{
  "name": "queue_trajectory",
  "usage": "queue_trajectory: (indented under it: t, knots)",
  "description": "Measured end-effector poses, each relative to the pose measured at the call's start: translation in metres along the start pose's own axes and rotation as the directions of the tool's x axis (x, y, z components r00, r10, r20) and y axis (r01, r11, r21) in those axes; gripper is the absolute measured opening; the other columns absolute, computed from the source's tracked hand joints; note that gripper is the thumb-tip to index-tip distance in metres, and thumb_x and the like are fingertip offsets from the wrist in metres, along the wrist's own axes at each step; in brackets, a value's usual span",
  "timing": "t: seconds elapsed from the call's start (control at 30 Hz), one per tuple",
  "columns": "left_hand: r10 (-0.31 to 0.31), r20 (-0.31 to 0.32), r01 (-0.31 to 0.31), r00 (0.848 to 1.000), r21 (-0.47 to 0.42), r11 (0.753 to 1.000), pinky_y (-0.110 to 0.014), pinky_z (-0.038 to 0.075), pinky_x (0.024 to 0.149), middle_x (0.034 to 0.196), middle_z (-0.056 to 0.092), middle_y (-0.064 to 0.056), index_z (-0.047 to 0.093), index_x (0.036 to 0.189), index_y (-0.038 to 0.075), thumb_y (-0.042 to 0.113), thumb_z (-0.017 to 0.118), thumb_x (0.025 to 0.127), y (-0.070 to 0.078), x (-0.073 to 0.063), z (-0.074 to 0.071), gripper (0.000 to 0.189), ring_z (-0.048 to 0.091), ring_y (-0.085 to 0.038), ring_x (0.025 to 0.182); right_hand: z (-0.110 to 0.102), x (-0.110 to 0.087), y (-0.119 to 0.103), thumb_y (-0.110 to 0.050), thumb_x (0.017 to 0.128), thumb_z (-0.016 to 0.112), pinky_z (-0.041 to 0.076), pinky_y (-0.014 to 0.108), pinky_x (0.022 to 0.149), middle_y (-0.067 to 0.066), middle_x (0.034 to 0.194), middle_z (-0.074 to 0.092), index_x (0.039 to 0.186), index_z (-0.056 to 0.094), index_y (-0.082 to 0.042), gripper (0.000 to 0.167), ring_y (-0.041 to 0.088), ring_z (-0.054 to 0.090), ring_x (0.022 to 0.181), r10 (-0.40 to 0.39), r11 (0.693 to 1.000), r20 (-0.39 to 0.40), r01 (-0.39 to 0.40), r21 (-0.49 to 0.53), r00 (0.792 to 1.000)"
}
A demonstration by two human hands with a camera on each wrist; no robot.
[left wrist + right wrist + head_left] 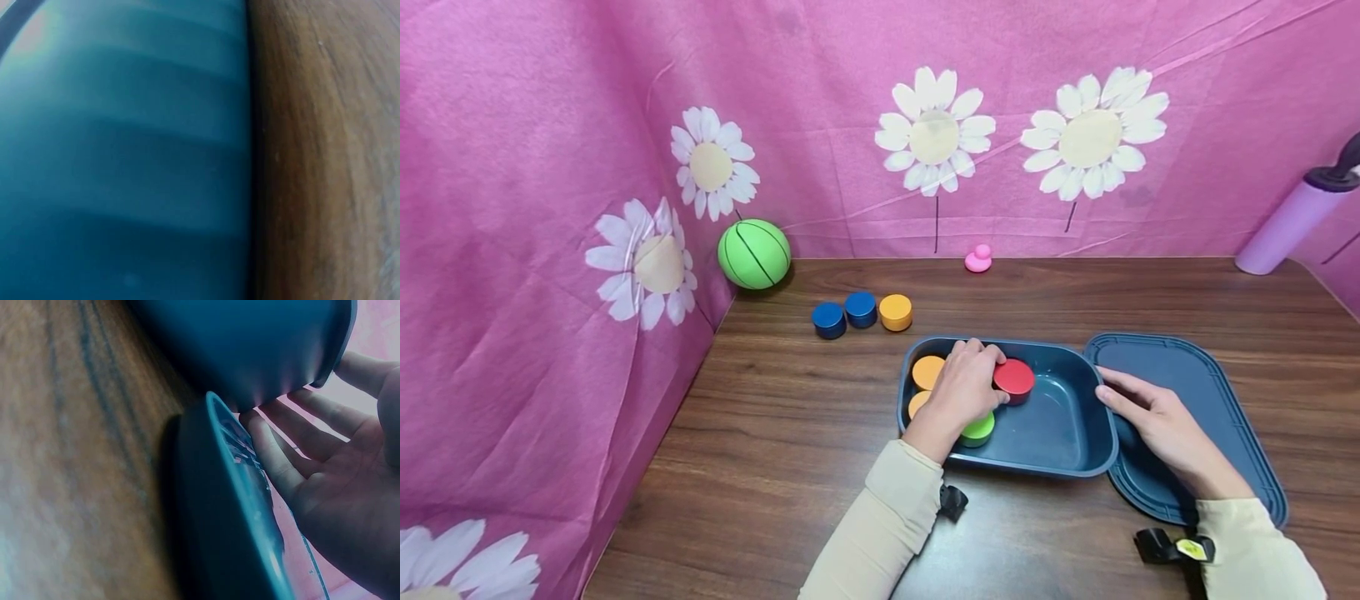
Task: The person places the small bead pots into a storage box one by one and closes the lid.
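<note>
My left hand (962,387) reaches into a dark blue plastic box (1060,475), thumb and index finger pinching a red disc (1014,377). Inside the box, two orange discs (928,372) lie at the left and a green disc (977,431) sits by the near wall, partly covered by that hand. My right hand (1165,425) grips the box's right end, thumb at the rim and fingers along the outer wall (250,350). Beneath my right forearm lies the blue lid (1195,383). The left wrist view shows only the box's outer wall (125,150) and table, no hand.
Two blue discs (829,320) and a yellow-orange disc (896,312) stand behind the box on the wooden table (760,433). Farther back are a green ball (755,254), a small pink duck-like figure (978,259) and a purple pump-like cylinder (1292,221). Pink flowered cloth borders the table.
</note>
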State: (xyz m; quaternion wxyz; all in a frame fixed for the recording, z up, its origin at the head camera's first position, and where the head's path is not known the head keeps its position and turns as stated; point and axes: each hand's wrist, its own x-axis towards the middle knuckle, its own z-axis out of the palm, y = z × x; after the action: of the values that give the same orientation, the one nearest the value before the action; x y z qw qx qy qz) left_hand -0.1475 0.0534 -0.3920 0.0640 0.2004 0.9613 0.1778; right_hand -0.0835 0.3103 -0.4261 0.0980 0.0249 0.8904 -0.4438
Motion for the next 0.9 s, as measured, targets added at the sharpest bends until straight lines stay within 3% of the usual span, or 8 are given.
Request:
queue_trajectory:
  t: [0.13,0.6,0.9]
  knots:
    - [-0.003,-0.004,0.003,1.000,0.002,1.000,-0.022,0.049,0.088,0.116,0.063,0.003,0.067,0.126,0.021,0.034,0.084,0.082,0.000,0.000,0.000,0.049,0.049,-0.011,0.106,0.001,-0.001,-0.001,-0.048,0.105,0.047,0.033,0.073,0.105,0.029,0.158,0.034,0.156,0.032,-0.002,0.070,0.049,0.034,0.138,-0.003,0.999,0.004,0.003,0.044,1.000]
    - [0.014,-0.017,-0.014,1.000,-0.026,1.000,-0.020,0.050,0.084,0.115,0.061,0.002,0.067,0.127,0.020,0.034,0.083,0.083,-0.002,-0.001,-0.001,0.049,0.048,-0.010,0.106,0.000,0.000,-0.002,-0.047,0.105,0.048,0.030,0.074,0.105,0.030,0.158,0.033,0.156,0.032,-0.002,0.070,0.051,0.031,0.139,-0.005,0.998,0.005,0.005,0.058,1.000]
    - [0.032,0.016,-0.028,0.999,-0.209,0.977,-0.022,0.052,0.082,0.121,0.058,0.001,0.065,0.131,0.023,0.034,0.077,0.089,-0.014,-0.004,-0.019,0.045,0.053,-0.010,0.103,0.000,0.000,-0.001,-0.047,0.105,0.047,0.034,0.071,0.105,0.027,0.158,0.036,0.156,0.033,-0.004,0.068,0.048,0.034,0.137,-0.008,1.000,-0.001,0.008,0.022,1.000]
